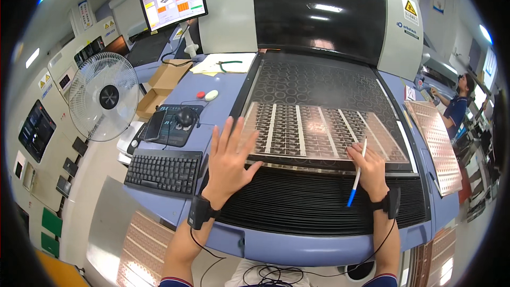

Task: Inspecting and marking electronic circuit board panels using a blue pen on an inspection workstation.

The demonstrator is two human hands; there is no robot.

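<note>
A copper-coloured circuit board panel (313,130) with dark rows and pale strips lies on the black machine bed (319,82). My left hand (229,165) is open, its fingers spread over the panel's left end; whether they touch it I cannot tell. Between the fingers of my right hand (369,169) is a white marker pen (357,178), its blue end slanting down toward me. That hand rests at the panel's front edge, right of its middle, and some fingertips are hidden behind it. Black bands with cables circle both wrists.
Left of the bed are a keyboard (163,172), a black mouse (186,117), a cardboard box (159,87) and green-handled pliers (229,64). A fan (106,95) stands farther left. More copper panels (436,146) lie at the right, near a person (458,103). Ribbed black bellows (297,202) front the bed.
</note>
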